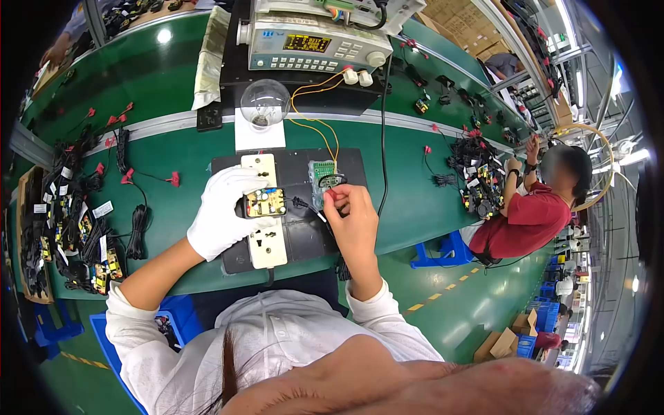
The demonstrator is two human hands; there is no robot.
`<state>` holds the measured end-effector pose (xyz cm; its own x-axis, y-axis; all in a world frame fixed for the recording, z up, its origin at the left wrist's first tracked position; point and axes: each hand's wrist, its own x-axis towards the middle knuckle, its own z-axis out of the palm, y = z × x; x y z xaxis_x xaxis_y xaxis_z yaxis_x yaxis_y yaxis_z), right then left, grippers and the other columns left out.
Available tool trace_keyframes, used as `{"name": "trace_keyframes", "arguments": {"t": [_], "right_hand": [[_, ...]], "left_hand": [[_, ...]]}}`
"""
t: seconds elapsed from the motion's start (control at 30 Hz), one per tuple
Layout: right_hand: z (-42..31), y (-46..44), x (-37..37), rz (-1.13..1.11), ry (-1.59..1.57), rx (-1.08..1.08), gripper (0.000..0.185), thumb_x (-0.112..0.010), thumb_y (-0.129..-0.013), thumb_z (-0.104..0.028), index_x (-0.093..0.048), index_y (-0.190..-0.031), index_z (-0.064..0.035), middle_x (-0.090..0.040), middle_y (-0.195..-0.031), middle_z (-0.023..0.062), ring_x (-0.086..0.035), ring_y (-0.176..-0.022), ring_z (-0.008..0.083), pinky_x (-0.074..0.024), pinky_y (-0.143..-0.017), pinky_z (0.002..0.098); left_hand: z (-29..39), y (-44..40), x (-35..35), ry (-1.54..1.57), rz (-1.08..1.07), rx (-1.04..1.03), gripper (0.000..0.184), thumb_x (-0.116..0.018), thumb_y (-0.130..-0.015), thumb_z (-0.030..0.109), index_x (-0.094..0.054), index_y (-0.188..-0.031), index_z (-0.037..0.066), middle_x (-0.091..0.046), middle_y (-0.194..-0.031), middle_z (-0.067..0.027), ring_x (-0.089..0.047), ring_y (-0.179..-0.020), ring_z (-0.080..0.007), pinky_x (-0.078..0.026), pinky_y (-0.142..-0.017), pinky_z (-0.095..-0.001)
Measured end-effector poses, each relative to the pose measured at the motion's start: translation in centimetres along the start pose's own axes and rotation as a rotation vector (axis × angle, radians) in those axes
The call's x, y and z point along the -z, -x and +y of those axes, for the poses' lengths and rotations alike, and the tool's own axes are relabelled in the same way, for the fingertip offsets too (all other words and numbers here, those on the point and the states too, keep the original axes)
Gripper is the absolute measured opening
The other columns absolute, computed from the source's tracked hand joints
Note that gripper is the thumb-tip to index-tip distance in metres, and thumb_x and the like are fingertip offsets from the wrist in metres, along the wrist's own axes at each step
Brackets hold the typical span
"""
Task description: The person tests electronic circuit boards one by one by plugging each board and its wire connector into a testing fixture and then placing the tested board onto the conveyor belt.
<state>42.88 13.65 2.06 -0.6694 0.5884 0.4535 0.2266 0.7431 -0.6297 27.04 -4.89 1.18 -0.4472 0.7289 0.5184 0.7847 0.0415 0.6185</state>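
My left hand (pixel 223 211) grips board (pixel 265 203) by edges, over white strip (pixel 267 257); my right hand (pixel 356 221) pinches red plug (pixel 331 195). Board likely light, stiff, parts fragile: I'd hold rim only.

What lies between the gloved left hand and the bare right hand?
The head view shows the circuit board, held by the gloved left hand, then a black cable leading from it toward the bare right hand.

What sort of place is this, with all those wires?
Probably an electronics factory or testing workshop. The gloved left hand holds a small circuit board, an instrument with a lit screen stands behind, and coiled black cables lie on the green bench.
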Motion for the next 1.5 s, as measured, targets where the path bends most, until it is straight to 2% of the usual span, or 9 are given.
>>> {"name": "trace_keyframes", "arguments": {"t": [0.23, 0.83, 1.27, 1.4, 1.47, 1.5], "right_hand": [[-0.4, 0.1, -0.6, 0.023, 0.112, 0.018, 0.019, -0.075, -0.076, -0.006, -0.058, -0.086, -0.0035, -0.057, -0.080, 0.0057, -0.059, -0.063, 0.0149, -0.0482, -0.057, 0.0272], [-0.4, -0.1, -0.8, -0.023, 0.069, -0.072, 0.022, -0.075, -0.077, -0.006, -0.055, -0.084, -0.0035, -0.055, -0.078, 0.0054, -0.058, -0.060, 0.0136, -0.0478, -0.057, 0.0265], [-0.3, -0.2, -0.9, -0.012, 0.048, -0.052, 0.022, -0.075, -0.077, -0.004, -0.054, -0.084, -0.0031, -0.055, -0.078, 0.0058, -0.058, -0.061, 0.0138, -0.0480, -0.057, 0.0256], [0.1, -0.2, 0.0, -0.034, -0.025, -0.072, 0.020, -0.074, -0.078, -0.004, -0.058, -0.090, -0.0021, -0.058, -0.081, 0.0067, -0.059, -0.063, 0.0146, -0.0489, -0.058, 0.0266], [0.5, 0.1, 0.8, -0.015, -0.050, -0.072, 0.020, -0.074, -0.079, -0.004, -0.059, -0.093, -0.0017, -0.059, -0.083, 0.0071, -0.060, -0.064, 0.0154, -0.0493, -0.059, 0.0270], [0.8, 0.4, 1.1, 0.016, 0.045, -0.018, 0.023, -0.073, -0.079, -0.004, -0.060, -0.098, -0.0019, -0.060, -0.087, 0.0082, -0.061, -0.067, 0.0169, -0.0497, -0.061, 0.0280]], "left_hand": [[0.0, -0.1, -0.1, 0.000, 0.003, 0.008, 0.062, -0.090, -0.054, 0.025, -0.062, -0.107, 0.009, -0.062, -0.113, -0.0127, -0.058, -0.110, -0.0325, -0.044, -0.097, -0.0420], [0.1, -0.1, 0.0, 0.014, 0.009, 0.001, 0.063, -0.091, -0.053, 0.020, -0.061, -0.107, 0.010, -0.062, -0.113, -0.0118, -0.058, -0.111, -0.0314, -0.044, -0.096, -0.0410], [-0.2, 0.0, -0.1, 0.017, 0.014, -0.018, 0.062, -0.090, -0.054, 0.021, -0.061, -0.108, 0.009, -0.062, -0.113, -0.0125, -0.058, -0.110, -0.0315, -0.045, -0.095, -0.0413], [0.0, 0.0, 0.1, 0.022, -0.022, -0.024, 0.062, -0.089, -0.056, 0.023, -0.060, -0.109, 0.008, -0.062, -0.113, -0.0131, -0.058, -0.110, -0.0325, -0.045, -0.095, -0.0415], [-0.4, 0.3, 0.0, 0.053, -0.042, 0.011, 0.059, -0.086, -0.062, 0.030, -0.063, -0.113, 0.009, -0.061, -0.116, -0.0138, -0.055, -0.113, -0.0334, -0.041, -0.100, -0.0426], [-0.7, 0.5, -0.1, 0.034, -0.040, -0.009, 0.059, -0.084, -0.064, 0.029, -0.063, -0.114, 0.008, -0.061, -0.117, -0.0135, -0.055, -0.113, -0.0344, -0.040, -0.100, -0.0434]]}}
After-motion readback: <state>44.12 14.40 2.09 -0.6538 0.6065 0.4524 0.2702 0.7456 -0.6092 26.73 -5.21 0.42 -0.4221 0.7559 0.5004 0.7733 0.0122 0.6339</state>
